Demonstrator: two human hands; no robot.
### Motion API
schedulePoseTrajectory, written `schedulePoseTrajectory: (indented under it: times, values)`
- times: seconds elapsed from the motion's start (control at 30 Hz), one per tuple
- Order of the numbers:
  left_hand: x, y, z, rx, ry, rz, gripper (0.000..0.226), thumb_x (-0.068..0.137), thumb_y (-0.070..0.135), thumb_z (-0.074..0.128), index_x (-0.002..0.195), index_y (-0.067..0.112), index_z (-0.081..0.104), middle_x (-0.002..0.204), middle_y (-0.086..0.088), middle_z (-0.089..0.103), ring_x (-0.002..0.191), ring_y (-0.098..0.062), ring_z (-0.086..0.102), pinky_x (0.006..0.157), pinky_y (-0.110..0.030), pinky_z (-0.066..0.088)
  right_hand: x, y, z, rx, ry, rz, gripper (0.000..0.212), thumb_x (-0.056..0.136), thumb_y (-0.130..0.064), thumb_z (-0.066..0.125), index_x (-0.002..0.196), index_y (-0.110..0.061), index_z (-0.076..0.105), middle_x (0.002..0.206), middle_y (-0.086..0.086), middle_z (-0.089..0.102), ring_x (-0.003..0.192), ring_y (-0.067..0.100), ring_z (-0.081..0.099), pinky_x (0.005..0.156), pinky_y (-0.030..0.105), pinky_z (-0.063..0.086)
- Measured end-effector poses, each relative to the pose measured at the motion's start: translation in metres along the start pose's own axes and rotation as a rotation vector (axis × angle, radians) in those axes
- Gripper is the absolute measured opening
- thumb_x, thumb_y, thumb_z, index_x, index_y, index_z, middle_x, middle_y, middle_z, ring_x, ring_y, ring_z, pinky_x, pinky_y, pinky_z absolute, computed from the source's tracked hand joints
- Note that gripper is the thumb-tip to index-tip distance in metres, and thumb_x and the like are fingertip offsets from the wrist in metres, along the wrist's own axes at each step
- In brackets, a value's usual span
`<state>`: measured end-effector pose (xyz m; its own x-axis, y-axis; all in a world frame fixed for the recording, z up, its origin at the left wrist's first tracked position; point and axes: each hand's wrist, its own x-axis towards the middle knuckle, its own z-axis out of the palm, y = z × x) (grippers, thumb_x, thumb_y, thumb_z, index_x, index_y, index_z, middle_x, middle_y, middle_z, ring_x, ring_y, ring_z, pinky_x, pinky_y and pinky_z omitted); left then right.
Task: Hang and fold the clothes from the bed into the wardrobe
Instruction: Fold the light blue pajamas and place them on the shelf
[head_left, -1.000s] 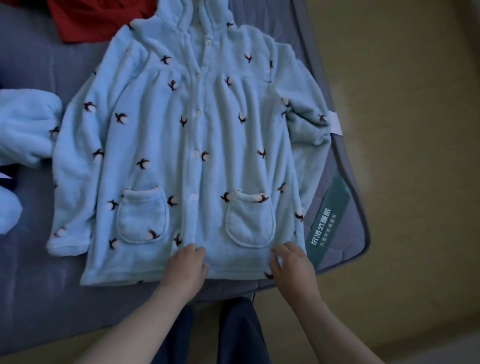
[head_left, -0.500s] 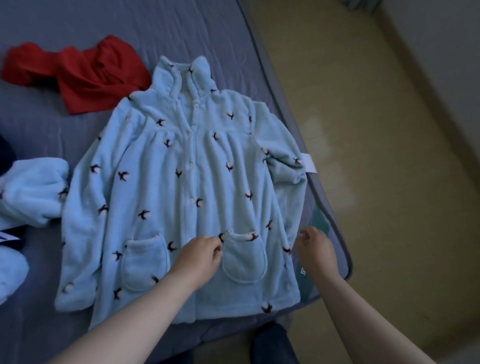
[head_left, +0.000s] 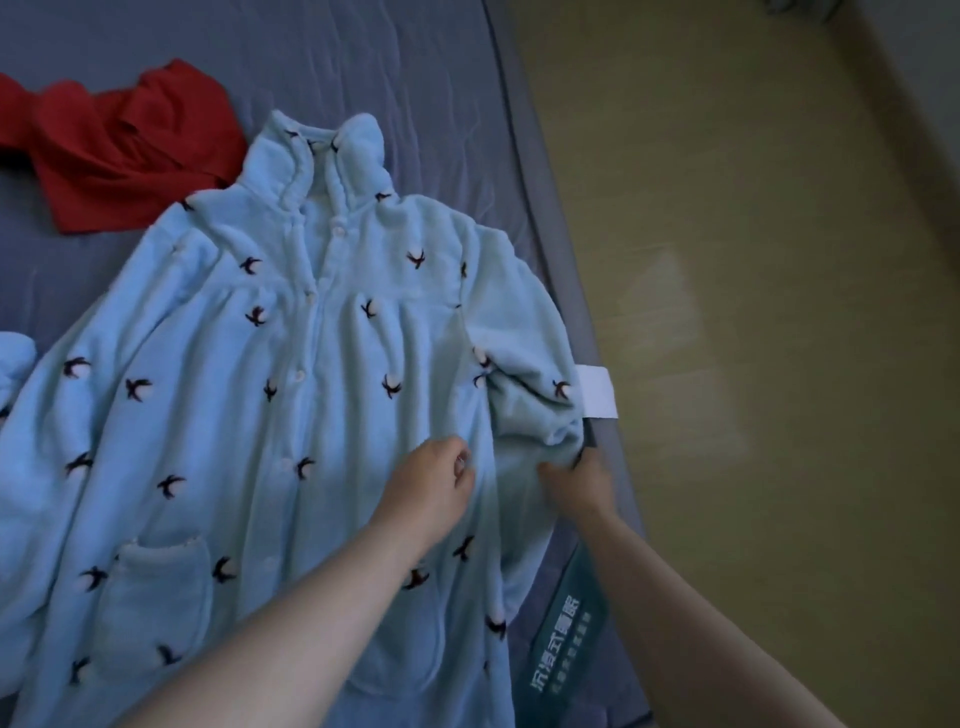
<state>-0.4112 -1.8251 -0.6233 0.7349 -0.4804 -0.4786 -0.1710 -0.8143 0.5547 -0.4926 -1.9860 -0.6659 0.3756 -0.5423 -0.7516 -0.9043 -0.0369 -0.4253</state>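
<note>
- Since half a second ago both hands have travelled up the garment. The left hand (head_left: 436, 483) has left the pocket on the right and now sits higher on the front panel. The right hand (head_left: 582, 480) has come off the bed edge onto the sleeve.
- Nearest, two bare forearms reach in from the bottom edge across the lower part of the pale blue fleece pyjama top (head_left: 311, 415).
- A teal rectangular label with pale printed characters (head_left: 566, 644) lies on the mattress corner, between the top's hem and the right forearm.
- The left hand rests on the fleece with its fingers curled in and one nail showing. Whether it pinches any fabric cannot be told.
- The right hand is closed on the lower end of the top's right sleeve (head_left: 535, 374), thumb on top and fingers tucked under the bunched fleece.
- The top lies front up and spread flat on the bed, buttoned down the middle, scattered with small dark motifs. A patch pocket (head_left: 156, 587) shows on its left side.
- A white fabric tag (head_left: 597, 391) pokes out at the mattress edge, just beside the bent sleeve.
- Another piece of pale blue fleece (head_left: 13, 364) shows at the left border.
- Farther off, a crumpled red garment (head_left: 119, 156) lies touching the top's left shoulder.
- The grey-blue sheeted bed (head_left: 363, 78) stretches beyond, with a yellowish floor (head_left: 779, 260) to its right.
</note>
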Motion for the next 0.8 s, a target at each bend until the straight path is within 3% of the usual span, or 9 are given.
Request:
schedulePoseTrajectory:
  times: [0.13,0.27,0.37,0.47,0.6,0.63,0.7,0.73,0.8]
  values:
    - [0.027,0.022,0.027,-0.118,0.012,-0.068,0.035,0.092,0.022,0.054,0.125,0.010,0.050,0.098,-0.003,0.061,0.093,-0.022,0.058,0.083,-0.029,0.045,0.009,0.012,-0.008,0.183,0.085,-0.152,0.016,0.087,-0.007,0.055,0.077,-0.007,0.042,0.065,0.006,0.043,0.055,0.014,0.034,0.041,0.016,0.025]
    - [0.044,0.039,0.033,-0.136,0.000,-0.111,0.044,0.093,0.037,0.053,0.128,0.011,0.049,0.113,-0.005,0.061,0.101,-0.020,0.059,0.090,-0.035,0.049,0.011,0.011,-0.055,0.203,0.449,-0.284,0.017,0.081,-0.009,0.056,0.071,-0.018,0.047,0.062,-0.004,0.049,0.055,0.013,0.042,0.051,0.029,0.035]
    - [0.062,0.058,0.035,-0.101,-0.017,-0.143,0.049,0.093,0.044,0.052,0.128,0.010,0.050,0.119,-0.006,0.060,0.107,-0.021,0.058,0.093,-0.037,0.048,0.026,0.009,-0.106,0.259,0.567,-0.310,0.012,0.081,-0.008,0.058,0.084,-0.019,0.058,0.079,0.002,0.061,0.073,0.019,0.055,0.064,0.031,0.043]
    - [0.078,0.077,0.041,-0.212,-0.004,-0.214,0.050,0.089,0.054,0.051,0.109,0.010,0.060,0.103,-0.002,0.064,0.098,-0.020,0.061,0.083,-0.035,0.049,0.033,0.017,-0.133,0.151,0.457,-0.363,0.029,0.079,-0.011,0.060,0.098,-0.033,0.060,0.089,-0.010,0.062,0.081,0.010,0.057,0.064,0.021,0.042]
    - [0.094,0.102,0.051,-0.485,0.065,-0.404,0.078,0.063,0.084,0.045,0.080,0.010,0.065,0.078,0.004,0.063,0.082,-0.021,0.064,0.070,-0.034,0.052,0.026,0.033,-0.128,-0.041,0.279,-0.525,0.038,0.073,-0.011,0.065,0.110,-0.021,0.068,0.094,-0.006,0.066,0.082,0.016,0.061,0.071,0.031,0.049]
    - [0.099,0.104,0.055,-0.553,0.096,-0.451,0.078,0.057,0.085,0.046,0.083,0.014,0.066,0.085,0.003,0.066,0.088,-0.020,0.064,0.072,-0.034,0.051,0.023,0.039,-0.123,-0.043,0.206,-0.589,0.034,0.072,-0.015,0.066,0.105,-0.021,0.071,0.087,-0.009,0.066,0.078,0.014,0.062,0.069,0.031,0.050]
    - [0.104,0.107,0.061,-0.740,0.141,-0.546,0.087,0.054,0.076,0.058,0.110,0.009,0.066,0.111,-0.001,0.066,0.105,-0.021,0.061,0.091,-0.036,0.049,0.014,0.045,-0.113,-0.012,0.016,-0.610,0.014,0.073,-0.035,0.065,0.083,-0.026,0.071,0.066,-0.014,0.059,0.062,0.001,0.055,0.060,0.027,0.044]
    - [0.103,0.107,0.063,-0.795,0.155,-0.575,0.090,0.055,0.069,0.064,0.118,0.005,0.062,0.117,-0.004,0.065,0.108,-0.022,0.061,0.096,-0.039,0.049,0.012,0.045,-0.110,0.027,-0.072,-0.556,0.027,0.077,-0.048,0.063,0.069,-0.023,0.066,0.057,-0.009,0.055,0.056,-0.001,0.049,0.054,0.028,0.040]
    - [0.101,0.100,0.066,-0.772,0.152,-0.553,0.074,0.058,0.055,0.070,0.111,0.004,0.065,0.111,-0.006,0.068,0.103,-0.023,0.064,0.093,-0.043,0.052,0.021,0.044,-0.105,0.174,-0.069,-0.394,0.054,0.084,-0.058,0.058,0.061,-0.009,0.062,0.052,0.001,0.058,0.052,0.000,0.048,0.052,0.032,0.038]
